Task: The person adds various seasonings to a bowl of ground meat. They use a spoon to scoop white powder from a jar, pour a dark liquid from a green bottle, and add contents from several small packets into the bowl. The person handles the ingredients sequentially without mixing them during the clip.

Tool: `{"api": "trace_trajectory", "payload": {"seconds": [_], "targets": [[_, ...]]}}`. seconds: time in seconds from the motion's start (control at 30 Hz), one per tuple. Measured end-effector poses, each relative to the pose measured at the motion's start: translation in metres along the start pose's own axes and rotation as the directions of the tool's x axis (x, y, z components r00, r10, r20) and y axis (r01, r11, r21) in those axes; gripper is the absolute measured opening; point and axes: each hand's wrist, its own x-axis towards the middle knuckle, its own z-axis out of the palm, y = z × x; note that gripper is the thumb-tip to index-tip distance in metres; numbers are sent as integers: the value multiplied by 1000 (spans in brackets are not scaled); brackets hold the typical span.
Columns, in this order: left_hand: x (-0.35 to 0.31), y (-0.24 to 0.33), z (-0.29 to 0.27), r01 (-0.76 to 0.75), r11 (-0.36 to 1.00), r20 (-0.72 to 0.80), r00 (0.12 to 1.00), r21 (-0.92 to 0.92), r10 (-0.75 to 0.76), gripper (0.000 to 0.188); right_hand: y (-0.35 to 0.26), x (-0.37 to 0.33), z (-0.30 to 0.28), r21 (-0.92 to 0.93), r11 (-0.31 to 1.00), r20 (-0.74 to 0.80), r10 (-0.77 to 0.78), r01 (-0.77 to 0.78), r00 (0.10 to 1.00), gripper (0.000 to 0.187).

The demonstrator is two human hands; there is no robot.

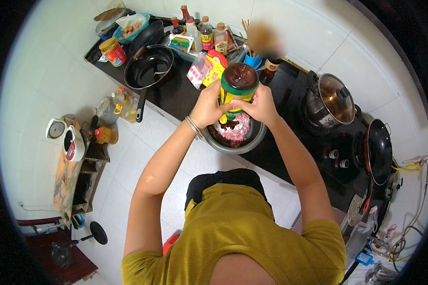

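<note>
Both my hands are wrapped around a sauce bottle (240, 78) with a green and yellow label. My left hand (207, 105) grips its left side and my right hand (261, 105) its right side. The bottle is tipped with its dark brown base up and toward the far side, its lower end over a metal bowl (235, 150). Pink minced meat (237, 136) fills part of this bowl, with white powder and a dark brown patch of sauce on top. The bottle's mouth is hard to make out. Bracelets circle my left wrist.
Beyond the bowl lie yellow and pink packets (209, 69). A black frying pan (150, 66) is at the left, seasoning bottles (207, 35) at the back. On the right stand a lidded pot (329, 102) and a wok (379, 152). A blue cup (253, 61) holds chopsticks.
</note>
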Motion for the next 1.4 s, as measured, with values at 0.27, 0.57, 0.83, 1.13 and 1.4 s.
{"api": "trace_trajectory", "payload": {"seconds": [0.27,0.57,0.83,1.13,1.4], "targets": [[4,14,-9,-20,998,-68,997,62,24,47,-11,8,-2,49,998,8,42,-42,999,38],[4,37,-24,-4,994,-115,993,108,16,43,-22,18,-1,32,999,-5,-35,35,999,44],[7,37,-37,-56,991,-53,997,121,63,49,-31,23,-3,134,990,67,-43,34,997,54],[15,36,-23,-24,998,-12,1000,51,24,48,-26,19,-17,34,999,60,-29,27,998,58],[22,44,-12,-13,1000,-54,998,4,13,49,-34,18,-28,-36,998,-29,-53,52,998,54]]}}
